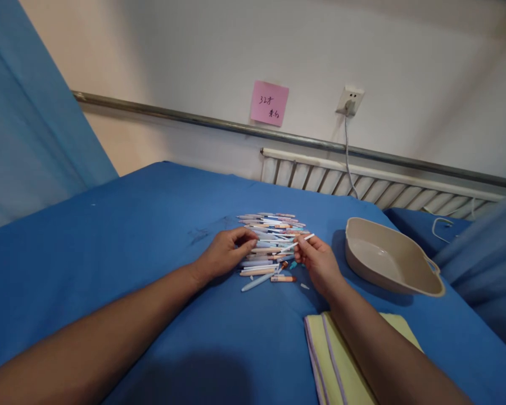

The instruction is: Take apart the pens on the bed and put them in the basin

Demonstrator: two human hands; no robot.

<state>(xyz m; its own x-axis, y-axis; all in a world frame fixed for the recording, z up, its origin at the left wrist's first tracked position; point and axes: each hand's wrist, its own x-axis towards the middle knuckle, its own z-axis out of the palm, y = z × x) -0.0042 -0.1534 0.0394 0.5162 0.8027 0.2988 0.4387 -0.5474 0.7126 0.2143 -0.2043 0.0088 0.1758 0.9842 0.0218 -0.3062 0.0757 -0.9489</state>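
Pen sorting area, center of frame: right hand [318, 261] clamped on a slender white stick [290, 246]; left hand [231, 247] at the pile.
The hands are apart, one at each side of a pile of pens [265, 251] lying roughly crosswise on the blue cloth [160, 225]; the stick is pinched between the right fingertips, tilted above the pile's right side. The left thumb and index finger curve at the pile's left end; whether they grip a pen cannot be told. A beige basin [383, 256] sits at right of frame; a folded yellow towel [326, 360] lies at lower right, partly behind the right forearm.
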